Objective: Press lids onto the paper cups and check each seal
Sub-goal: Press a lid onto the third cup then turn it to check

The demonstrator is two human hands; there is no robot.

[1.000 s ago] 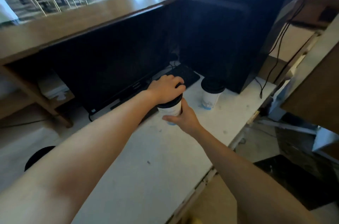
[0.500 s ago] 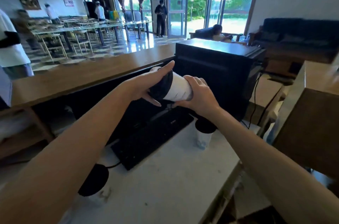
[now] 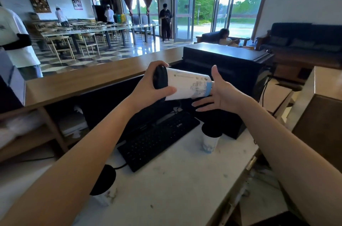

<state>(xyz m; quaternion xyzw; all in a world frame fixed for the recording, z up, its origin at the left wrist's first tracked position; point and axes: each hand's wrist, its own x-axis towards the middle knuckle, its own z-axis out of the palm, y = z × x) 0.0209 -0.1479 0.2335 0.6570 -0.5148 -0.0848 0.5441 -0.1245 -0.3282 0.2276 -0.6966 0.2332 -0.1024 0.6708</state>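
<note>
A white paper cup (image 3: 187, 85) with a black lid (image 3: 160, 80) lies on its side in mid-air, lid end to the left. My left hand (image 3: 149, 88) grips the lid end, thumb under the cup. My right hand (image 3: 219, 92) is open with fingers spread, its palm against the cup's blue-banded base. A second lidded cup (image 3: 211, 137) stands upright on the white counter (image 3: 175, 185), right of the keyboard. A third lidded cup (image 3: 104, 187) stands at the near left, partly hidden by my left forearm.
A black keyboard (image 3: 157, 138) lies on the counter behind a dark monitor back. A black box-shaped machine (image 3: 227, 70) stands at the back right. A wooden ledge (image 3: 83, 81) runs behind. People stand and sit in the room beyond.
The cup came up off the counter and tipped sideways. Since half a second ago my right hand let go of the cup's body and opened against its base. My head tilted up.
</note>
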